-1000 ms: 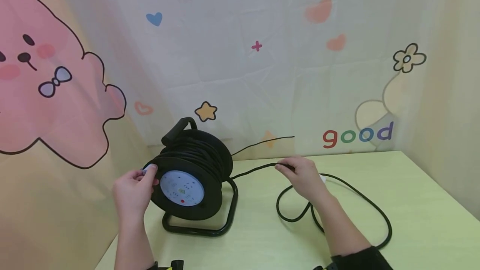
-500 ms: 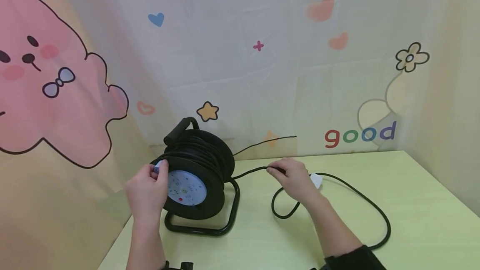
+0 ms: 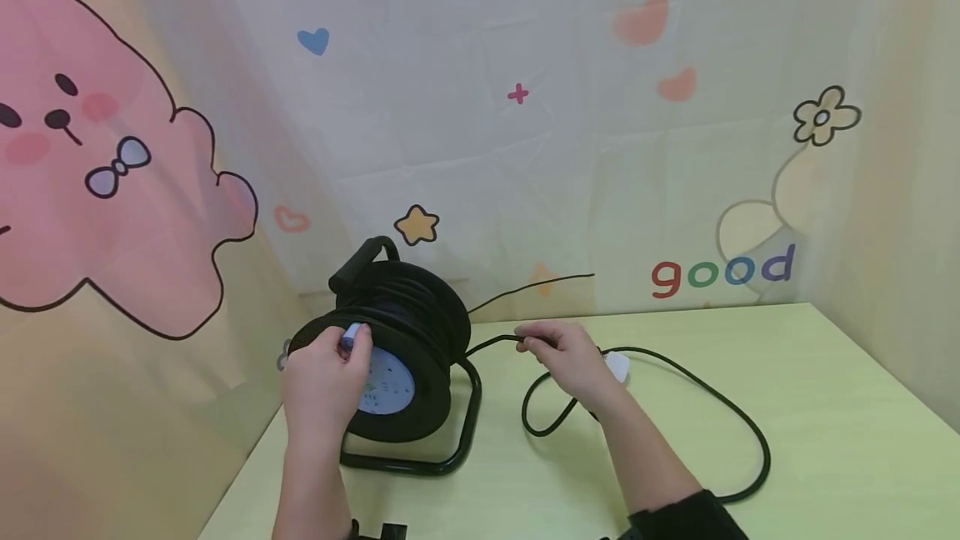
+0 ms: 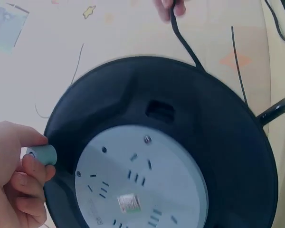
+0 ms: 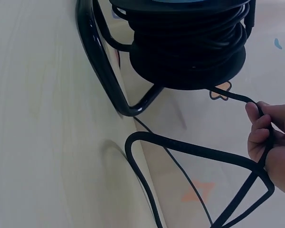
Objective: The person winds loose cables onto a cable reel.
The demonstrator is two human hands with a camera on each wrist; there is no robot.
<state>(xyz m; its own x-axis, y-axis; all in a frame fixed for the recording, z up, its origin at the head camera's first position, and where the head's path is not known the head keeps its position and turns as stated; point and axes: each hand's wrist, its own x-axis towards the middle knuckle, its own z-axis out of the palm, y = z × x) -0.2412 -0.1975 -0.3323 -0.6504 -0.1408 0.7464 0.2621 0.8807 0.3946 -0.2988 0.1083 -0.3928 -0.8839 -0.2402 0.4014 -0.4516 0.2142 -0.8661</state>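
Note:
A black cable reel (image 3: 401, 307) stands on the table at centre-left, wound with several turns of black cable. On its near face is a pale blue socket panel (image 4: 137, 175). My left hand (image 3: 326, 377) pinches a small light-blue knob (image 4: 43, 155) on the reel's face between thumb and fingers. Right of the reel, my right hand (image 3: 573, 365) grips the black cable (image 5: 194, 148) where it runs off the drum. Beyond that hand the cable loops over the table. A white plug (image 3: 618, 366) shows just behind the right wrist.
The reel rests on a black tubular stand (image 3: 405, 467) and has a carrying handle (image 3: 360, 265) on top. Behind the pale green table (image 3: 825, 423) hangs a printed cloth (image 3: 487, 148). A thin dark cord (image 3: 532, 282) runs along the cloth behind the reel.
My left hand has moved right with the knob, across the top of the reel's face. My right hand has drifted left toward the reel with the cable, and the plug and loops have shifted left.

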